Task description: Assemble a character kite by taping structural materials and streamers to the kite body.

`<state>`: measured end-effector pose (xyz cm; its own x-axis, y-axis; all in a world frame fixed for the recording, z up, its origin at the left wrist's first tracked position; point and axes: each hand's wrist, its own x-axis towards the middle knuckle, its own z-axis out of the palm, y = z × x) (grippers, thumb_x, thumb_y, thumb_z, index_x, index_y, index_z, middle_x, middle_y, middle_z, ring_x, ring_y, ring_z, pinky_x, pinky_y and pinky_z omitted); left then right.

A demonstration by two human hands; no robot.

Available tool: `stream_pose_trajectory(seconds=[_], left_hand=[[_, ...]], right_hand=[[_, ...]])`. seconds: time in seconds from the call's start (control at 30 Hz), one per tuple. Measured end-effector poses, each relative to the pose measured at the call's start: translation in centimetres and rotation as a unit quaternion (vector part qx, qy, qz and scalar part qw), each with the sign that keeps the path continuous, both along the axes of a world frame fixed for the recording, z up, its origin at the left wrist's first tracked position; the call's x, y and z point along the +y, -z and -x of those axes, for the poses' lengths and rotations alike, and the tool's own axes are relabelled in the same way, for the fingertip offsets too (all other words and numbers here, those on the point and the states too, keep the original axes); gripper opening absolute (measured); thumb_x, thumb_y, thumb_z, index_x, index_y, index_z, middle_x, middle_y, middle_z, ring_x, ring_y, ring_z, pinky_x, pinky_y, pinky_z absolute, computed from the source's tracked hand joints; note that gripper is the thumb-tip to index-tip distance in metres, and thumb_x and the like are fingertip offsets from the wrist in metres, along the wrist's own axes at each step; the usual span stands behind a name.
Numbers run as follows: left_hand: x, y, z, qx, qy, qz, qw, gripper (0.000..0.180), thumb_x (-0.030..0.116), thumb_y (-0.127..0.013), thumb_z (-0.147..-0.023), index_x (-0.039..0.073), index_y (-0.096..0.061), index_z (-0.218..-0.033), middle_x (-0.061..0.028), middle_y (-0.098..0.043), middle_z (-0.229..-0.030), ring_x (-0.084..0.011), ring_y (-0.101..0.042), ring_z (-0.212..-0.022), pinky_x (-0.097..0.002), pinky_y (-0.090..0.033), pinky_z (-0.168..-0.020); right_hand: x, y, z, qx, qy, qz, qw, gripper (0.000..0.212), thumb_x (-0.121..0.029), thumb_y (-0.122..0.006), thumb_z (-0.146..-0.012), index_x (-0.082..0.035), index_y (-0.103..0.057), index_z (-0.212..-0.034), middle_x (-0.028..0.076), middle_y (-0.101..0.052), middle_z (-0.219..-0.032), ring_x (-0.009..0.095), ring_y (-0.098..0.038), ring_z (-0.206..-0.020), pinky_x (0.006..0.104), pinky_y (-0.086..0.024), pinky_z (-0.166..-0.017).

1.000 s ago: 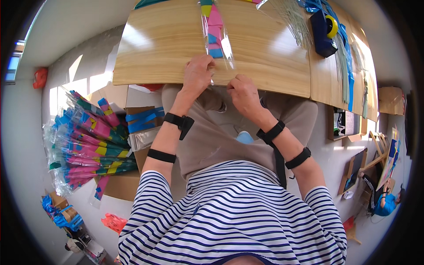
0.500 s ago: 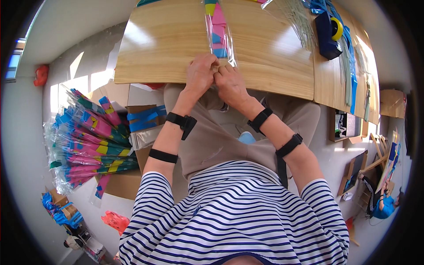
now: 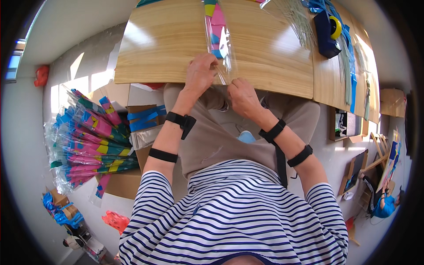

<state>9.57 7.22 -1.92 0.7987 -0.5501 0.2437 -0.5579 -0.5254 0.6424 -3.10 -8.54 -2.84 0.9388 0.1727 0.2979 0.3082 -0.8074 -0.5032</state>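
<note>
A long clear plastic sleeve [image 3: 233, 62] lies on the wooden table, its end toward me at the front edge. Inside it shows a folded item [image 3: 217, 31] in pink, blue, yellow and green, with glare on the film. My left hand [image 3: 202, 73] is closed at the left side of the sleeve's near end, fingertips pinching the film. Just beyond the sleeve's near right corner, my right hand [image 3: 244, 96] is closed at the table edge. What its fingers pinch is too small to make out.
Left of me, many similar sleeved bundles [image 3: 101, 141] fan out of a cardboard box [image 3: 121, 182]. On the table's right stand a tape dispenser [image 3: 326, 37], thin pale-green strips [image 3: 293, 22] and blue ribbons [image 3: 353, 88]. A person in blue [image 3: 383, 204] is far right.
My right hand has moved away from the left one, to the right and toward me. The sleeve's near end now shows between the hands, with new glare on it. The left hand has barely moved.
</note>
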Motion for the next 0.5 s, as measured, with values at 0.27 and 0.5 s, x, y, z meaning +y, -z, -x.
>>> stream_pose_trajectory(seconds=[0.27, 0.5], left_hand=[[-0.2, -0.2, -0.4, 0.023, 0.006, -0.024, 0.999, 0.026, 0.001, -0.072, -0.072, 0.004, -0.066, -0.097, -0.0133, -0.068, -0.097, -0.0334, -0.062, -0.101, -0.0419, -0.05, -0.089], [-0.5, -1.3, 2.9, -0.052, -0.002, 0.052, 0.997, 0.016, 0.003, -0.068, -0.08, 0.001, -0.068, -0.096, -0.0131, -0.07, -0.097, -0.0307, -0.065, -0.097, -0.0388, -0.051, -0.087]], right_hand=[[-6.0, 0.4, 8.1, 0.326, 0.014, -0.113, 0.939, 0.01, 0.0, -0.062, -0.075, 0.0, -0.07, -0.082, 0.019, -0.069, -0.083, 0.036, -0.067, -0.082, 0.0415, -0.054, -0.081], [-7.8, 3.6, 9.2, 0.322, 0.14, 0.217, 0.911, 0.018, 0.002, -0.063, -0.076, 0.002, -0.074, -0.089, 0.015, -0.072, -0.075, 0.026, -0.075, -0.075, 0.0356, -0.058, -0.065]])
